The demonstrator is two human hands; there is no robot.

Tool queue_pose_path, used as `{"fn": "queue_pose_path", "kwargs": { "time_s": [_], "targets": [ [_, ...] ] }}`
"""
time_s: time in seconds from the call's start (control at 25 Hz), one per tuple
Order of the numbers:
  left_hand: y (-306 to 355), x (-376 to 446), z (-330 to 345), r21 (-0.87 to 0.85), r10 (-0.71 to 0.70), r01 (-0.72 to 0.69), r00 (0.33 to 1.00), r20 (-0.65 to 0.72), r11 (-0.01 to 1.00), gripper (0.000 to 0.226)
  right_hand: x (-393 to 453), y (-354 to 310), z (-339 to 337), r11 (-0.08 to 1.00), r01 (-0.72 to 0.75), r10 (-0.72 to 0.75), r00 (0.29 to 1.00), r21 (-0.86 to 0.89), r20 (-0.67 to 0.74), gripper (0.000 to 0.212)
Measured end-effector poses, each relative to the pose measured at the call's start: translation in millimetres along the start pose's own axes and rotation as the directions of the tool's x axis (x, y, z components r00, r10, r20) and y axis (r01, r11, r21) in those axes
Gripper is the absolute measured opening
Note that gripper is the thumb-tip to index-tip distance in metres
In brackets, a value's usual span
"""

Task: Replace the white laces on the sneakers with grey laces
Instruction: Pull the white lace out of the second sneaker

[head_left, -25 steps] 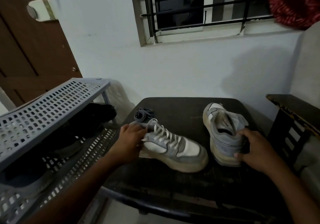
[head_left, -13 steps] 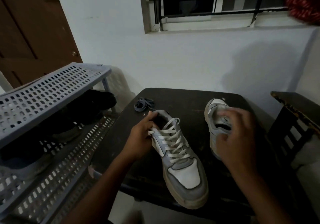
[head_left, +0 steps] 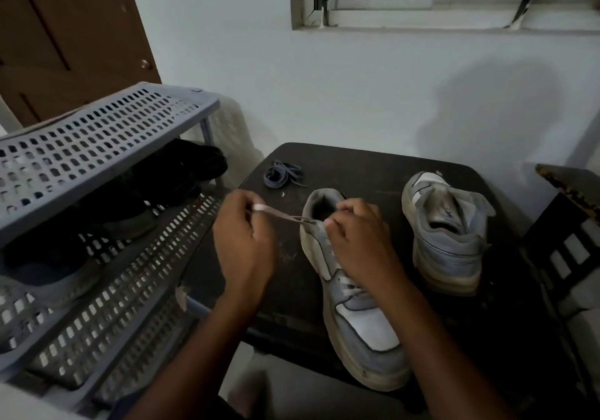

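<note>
White lace (head_left: pixel 279 214) is being pinched taut by the left hand (head_left: pixel 244 241) at the near sneaker (head_left: pixel 354 296) on the worktop (head_left: pixel 373 173); its collar is being gripped by the right hand (head_left: pixel 360 238). Grey laces (head_left: pixel 281 175) are lying coiled behind; second sneaker (head_left: pixel 446 231) is standing right. Dark shoes (head_left: pixel 181 173) are being held in the rack (head_left: pixel 97 134).

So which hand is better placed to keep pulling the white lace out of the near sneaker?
Left. The left hand already pinches the white lace, drawn taut; the right hand steadies the near sneaker.

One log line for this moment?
left hand: pulling white lace | right hand: holding near sneaker | grey laces: untouched on table
</note>
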State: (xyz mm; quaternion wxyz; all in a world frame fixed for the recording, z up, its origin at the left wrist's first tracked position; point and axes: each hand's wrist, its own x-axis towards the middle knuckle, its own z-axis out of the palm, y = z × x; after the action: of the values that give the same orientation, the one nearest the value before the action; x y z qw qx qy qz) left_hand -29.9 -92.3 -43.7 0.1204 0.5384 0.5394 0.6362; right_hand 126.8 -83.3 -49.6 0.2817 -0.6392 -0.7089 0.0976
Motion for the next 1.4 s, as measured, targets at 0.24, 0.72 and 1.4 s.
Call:
{"fn": "queue_pose_path", "kwargs": {
  "time_s": [0.24,0.72,1.4],
  "targets": [
    [-1.2,-8.9,26.5,0.020,-0.336,0.357,0.857,0.391,0.934,0.046,0.9,7.7,-2.1,0.928,-0.044,0.035,0.999,0.369,0.031,0.026],
    [-24.6,11.5,59.2,-0.031,-0.572,0.682,0.637,0.517,0.731,0.040,-9.7,30.4,5.4,0.963,0.023,0.007,0.994,0.267,-0.108,0.033],
    [-25.6,10.0,58.3,-0.126,-0.557,0.744,0.590,0.585,0.656,0.037,-6.8,29.1,-4.7,0.906,0.076,-0.038,0.994,0.416,-0.098,0.048]
  ]
}}
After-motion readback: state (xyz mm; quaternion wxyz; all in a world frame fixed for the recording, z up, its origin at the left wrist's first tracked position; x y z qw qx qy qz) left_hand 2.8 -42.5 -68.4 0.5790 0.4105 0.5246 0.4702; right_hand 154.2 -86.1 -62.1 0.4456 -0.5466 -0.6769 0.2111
